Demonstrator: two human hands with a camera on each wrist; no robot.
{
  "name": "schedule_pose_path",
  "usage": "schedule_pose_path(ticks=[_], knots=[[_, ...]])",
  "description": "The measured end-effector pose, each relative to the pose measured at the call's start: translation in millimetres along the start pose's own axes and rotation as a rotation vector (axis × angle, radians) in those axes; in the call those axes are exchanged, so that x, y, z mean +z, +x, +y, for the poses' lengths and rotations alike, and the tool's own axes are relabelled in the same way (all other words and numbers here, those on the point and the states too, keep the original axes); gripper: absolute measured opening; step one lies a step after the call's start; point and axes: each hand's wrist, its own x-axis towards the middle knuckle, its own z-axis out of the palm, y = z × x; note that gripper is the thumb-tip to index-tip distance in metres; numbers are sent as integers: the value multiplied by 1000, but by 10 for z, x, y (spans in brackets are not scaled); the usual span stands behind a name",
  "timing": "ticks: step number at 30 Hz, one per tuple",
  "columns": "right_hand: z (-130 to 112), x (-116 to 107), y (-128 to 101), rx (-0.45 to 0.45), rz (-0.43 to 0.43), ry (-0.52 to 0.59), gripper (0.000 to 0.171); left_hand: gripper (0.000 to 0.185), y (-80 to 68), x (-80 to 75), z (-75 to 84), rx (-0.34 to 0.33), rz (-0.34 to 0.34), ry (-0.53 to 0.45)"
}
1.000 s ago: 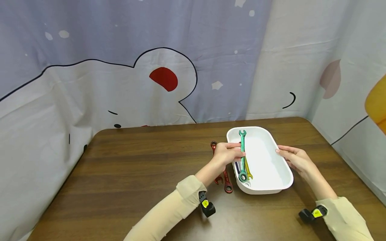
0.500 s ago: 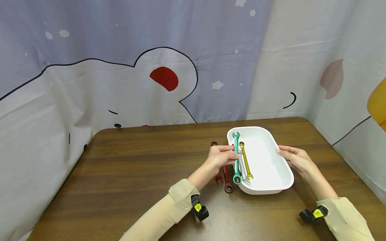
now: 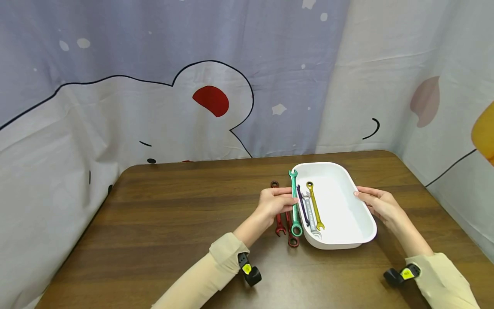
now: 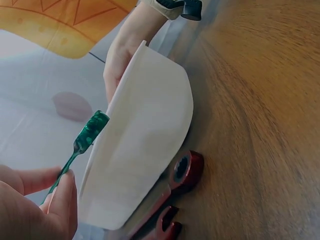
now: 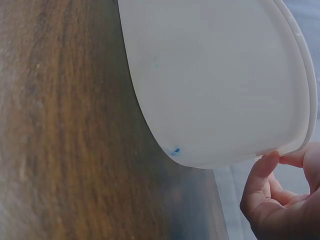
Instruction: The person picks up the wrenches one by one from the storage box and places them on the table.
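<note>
Draped behind a dark brown wooden table [image 3: 162,223] hangs a pale cartoon-print curtain [image 3: 154,86]. On the right half of the table sits a white oblong plastic tray [image 3: 349,214].

The person's left hand [image 3: 275,201] pinches the shaft of a green metal combination wrench [image 3: 295,201] between thumb and fingertips, about midway along its length. The wrench is at the tray's left rim, its ring end toward the person and its open jaw end pointing away; whether it touches the rim cannot be told. The left wrist view shows the same pinch from below, with the green shaft rising past the tray's wall.

The right hand [image 3: 376,204] rests against the tray's right rim, fingers loosely curled on the edge, steadying it.

Inside the tray, along its left side, lie a yellow metal wrench [image 3: 315,205], a silver metal wrench [image 3: 310,214] and a dark purple wrench [image 3: 302,206], side by side. Two dark red metal wrenches [image 3: 286,223] lie on the table just left of the tray, beneath the left hand.

The green wrench looks rigid and fairly heavy for its slimness, with a smooth, likely slippery finish. A mid-shaft grip near its balance point seems soundest; the light tray would probably slide if unheld.
</note>
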Motion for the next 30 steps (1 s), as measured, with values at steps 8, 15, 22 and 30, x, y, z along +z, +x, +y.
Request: schedule_pose_path(ticks=[8,15,22,30], knots=[[17,-5,0,-4,-1,-20,67,40,-10,-131,-59,4,33,-26],[12,-10,5,-5,3,-27,69,40,-11,-235,-93,22,36,-38],[12,-9,15,-4,5,-30,70,39,-5,-318,-135,15,49,-64],[12,-10,14,3,2,-18,69,39,2,-379,-166,-3,71,-51]])
